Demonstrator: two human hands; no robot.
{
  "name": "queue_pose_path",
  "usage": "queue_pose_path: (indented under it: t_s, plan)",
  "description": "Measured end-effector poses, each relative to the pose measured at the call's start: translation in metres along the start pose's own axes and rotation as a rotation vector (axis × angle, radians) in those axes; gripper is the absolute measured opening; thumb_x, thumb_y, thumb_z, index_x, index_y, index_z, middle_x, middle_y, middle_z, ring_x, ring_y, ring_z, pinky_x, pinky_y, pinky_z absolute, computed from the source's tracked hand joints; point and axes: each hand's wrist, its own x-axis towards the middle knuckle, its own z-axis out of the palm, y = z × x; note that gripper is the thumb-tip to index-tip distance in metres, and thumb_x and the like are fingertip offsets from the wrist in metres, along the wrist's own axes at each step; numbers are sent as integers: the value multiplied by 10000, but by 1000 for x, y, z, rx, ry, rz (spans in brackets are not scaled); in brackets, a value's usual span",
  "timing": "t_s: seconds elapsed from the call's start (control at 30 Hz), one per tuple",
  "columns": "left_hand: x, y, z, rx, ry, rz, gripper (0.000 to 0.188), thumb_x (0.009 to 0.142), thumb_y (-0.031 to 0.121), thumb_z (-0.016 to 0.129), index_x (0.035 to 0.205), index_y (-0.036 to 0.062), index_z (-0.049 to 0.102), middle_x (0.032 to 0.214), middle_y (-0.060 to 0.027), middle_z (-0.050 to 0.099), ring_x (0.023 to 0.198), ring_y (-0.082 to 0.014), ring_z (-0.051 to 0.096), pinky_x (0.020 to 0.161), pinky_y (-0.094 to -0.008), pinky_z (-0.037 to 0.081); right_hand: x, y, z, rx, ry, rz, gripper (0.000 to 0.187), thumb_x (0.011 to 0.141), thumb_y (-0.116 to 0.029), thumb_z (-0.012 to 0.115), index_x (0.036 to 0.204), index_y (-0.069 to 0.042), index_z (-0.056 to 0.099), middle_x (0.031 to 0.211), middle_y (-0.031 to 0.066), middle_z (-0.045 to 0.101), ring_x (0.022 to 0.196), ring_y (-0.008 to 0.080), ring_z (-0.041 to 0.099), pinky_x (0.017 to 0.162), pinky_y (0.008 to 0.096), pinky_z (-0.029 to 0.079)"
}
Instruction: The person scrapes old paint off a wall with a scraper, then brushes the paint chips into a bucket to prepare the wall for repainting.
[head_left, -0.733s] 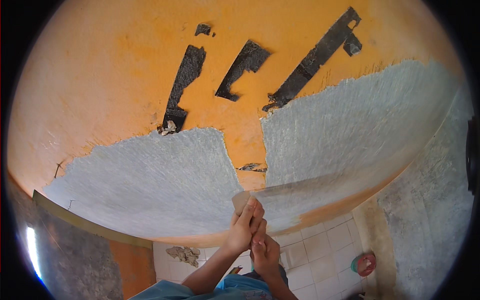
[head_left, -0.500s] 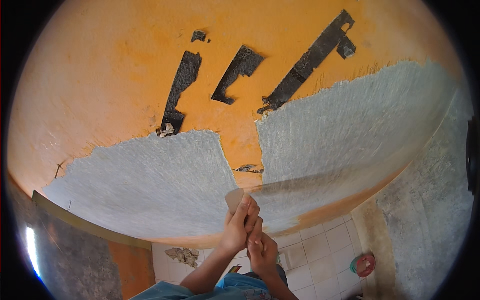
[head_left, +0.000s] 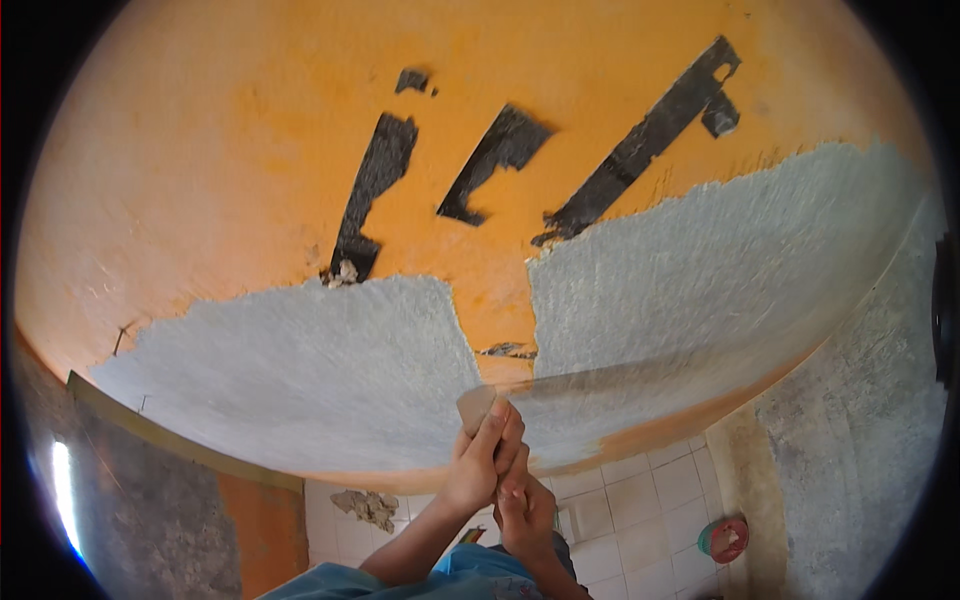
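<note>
A scraper with a flat grey-brown blade (head_left: 474, 407) points up toward the wall, near the foot of a narrow orange paint strip (head_left: 494, 312). My left hand (head_left: 484, 455) is closed round it just below the blade, thumb uppermost. Lower down, my right hand (head_left: 528, 508) is closed too, pressed against the left; the handle is hidden in the fingers. Bare grey wall (head_left: 330, 370) lies on both sides of the strip. Whether the blade touches the wall, I cannot tell.
Ragged black strips (head_left: 375, 185) cling to the orange wall (head_left: 220, 180) above. On the white floor tiles (head_left: 640, 525) lie a heap of scrapings (head_left: 366, 507) and, at the right, a red and green round container (head_left: 724, 539). A rough grey wall (head_left: 840, 430) bounds the right side.
The wall markings have shifted slightly right and down in the picture. Both hands keep their grip on the scraper, its blade slightly lower and further right in view.
</note>
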Motion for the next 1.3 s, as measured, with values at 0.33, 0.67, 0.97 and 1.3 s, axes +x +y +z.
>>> queue_pose_path:
  t_s: [0.33, 0.67, 0.97, 1.3]
  plan:
    - [0, 17, 11, 158, 17, -17, 340, 1010, 343, 386, 768, 104, 395, 510, 10, 315, 329, -113, 338, 300, -261, 328, 5, -12, 10, 110, 9, 30, 227, 986, -230, 443, 908, -25, 504, 625, -43, 447, 470, 10, 374, 416, 188, 260]
    - [-2, 19, 13, 141, 16, -66, 334, 1008, 351, 381, 787, 101, 405, 513, 13, 312, 330, -111, 344, 299, -263, 337, 1, -21, 14, 94, -6, -8, 221, 980, -219, 455, 934, -13, 520, 625, -44, 443, 459, 8, 363, 402, 184, 250]
    - [-7, 24, 15, 120, 29, -48, 318, 1007, 343, 377, 802, 102, 408, 513, 16, 304, 329, -114, 344, 307, -268, 354, -3, -30, 15, 124, -29, 10, 247, 983, -228, 438, 1000, 5, 515, 646, -29, 462, 456, 7, 362, 404, 183, 274]
    - [-6, 35, 27, 217, 49, -49, 358, 1013, 317, 385, 745, 81, 415, 514, 4, 324, 338, -123, 377, 327, -265, 357, 3, -37, 17, 128, -93, -7, 301, 1005, -280, 408, 994, 10, 489, 643, -20, 449, 454, 23, 375, 398, 191, 280]
